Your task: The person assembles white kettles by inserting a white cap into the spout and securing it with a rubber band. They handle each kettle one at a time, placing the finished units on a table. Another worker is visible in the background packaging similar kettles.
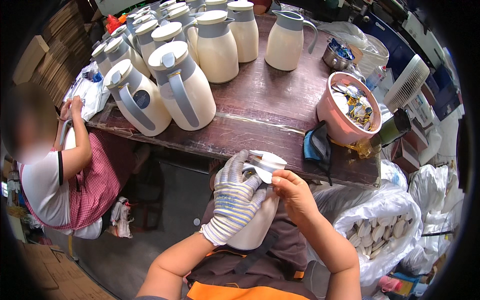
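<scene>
A cream vacuum jug (pixel 250 232) with a white lid (pixel 269 159) stands in my lap, just off the table's front edge. My left hand (pixel 232 197), in a striped knit glove, is closed round the jug's upper side and handle area, which it mostly hides. Bare, my right hand (pixel 292 190) pinches the edge of a small white rounded tag (pixel 262 173) between thumb and finger, close under the lid. A bit of yellow string shows beside the tag near the glove. A pink bucket (pixel 325 112) of similar tags with gold strings sits on the table to the right.
Several cream and grey jugs (pixel 217 50) crowd the dark wooden table (pixel 250 107) at far left; an unlidded jug (pixel 285 42) stands apart. A blue-black pouch (pixel 317 147) lies by the bucket. A plastic-lined bin (pixel 350 217) holds white discs. Another person (pixel 65 185) sits at left.
</scene>
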{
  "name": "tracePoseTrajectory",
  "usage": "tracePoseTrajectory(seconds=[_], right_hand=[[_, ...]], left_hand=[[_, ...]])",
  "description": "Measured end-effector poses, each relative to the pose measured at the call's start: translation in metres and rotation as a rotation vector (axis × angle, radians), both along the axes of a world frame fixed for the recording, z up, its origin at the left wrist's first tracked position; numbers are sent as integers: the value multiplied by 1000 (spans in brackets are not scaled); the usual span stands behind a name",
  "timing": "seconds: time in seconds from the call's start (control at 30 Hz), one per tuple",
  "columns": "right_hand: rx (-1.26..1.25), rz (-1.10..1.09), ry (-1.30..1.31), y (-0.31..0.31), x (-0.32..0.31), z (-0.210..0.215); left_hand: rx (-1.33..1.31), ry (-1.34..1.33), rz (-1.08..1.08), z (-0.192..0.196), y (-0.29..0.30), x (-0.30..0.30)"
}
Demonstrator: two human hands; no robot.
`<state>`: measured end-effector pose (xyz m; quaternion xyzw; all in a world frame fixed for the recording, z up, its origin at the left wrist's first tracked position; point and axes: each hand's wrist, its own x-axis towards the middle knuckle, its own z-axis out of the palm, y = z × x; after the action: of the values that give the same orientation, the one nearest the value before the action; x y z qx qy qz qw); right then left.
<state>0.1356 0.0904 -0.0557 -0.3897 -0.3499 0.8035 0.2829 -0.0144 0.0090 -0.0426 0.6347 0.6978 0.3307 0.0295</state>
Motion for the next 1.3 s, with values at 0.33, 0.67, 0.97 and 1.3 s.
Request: tracePoseTrajectory(seconds=[0.33, 0.67, 0.97, 1.3], right_hand=[[-16, -51, -25, 9, 10, -14], [175, 73, -80, -4, 64, -21], [321, 380, -173, -48, 51, 6], [199, 387, -197, -53, 56, 15]], left_hand=[[74, -424, 143, -11, 2, -9], [-301, -1209, 42, 10, -20, -42], [-375, -1282, 37, 12, -56, -62], [-103, -1370, 32, 21, -90, -71]])
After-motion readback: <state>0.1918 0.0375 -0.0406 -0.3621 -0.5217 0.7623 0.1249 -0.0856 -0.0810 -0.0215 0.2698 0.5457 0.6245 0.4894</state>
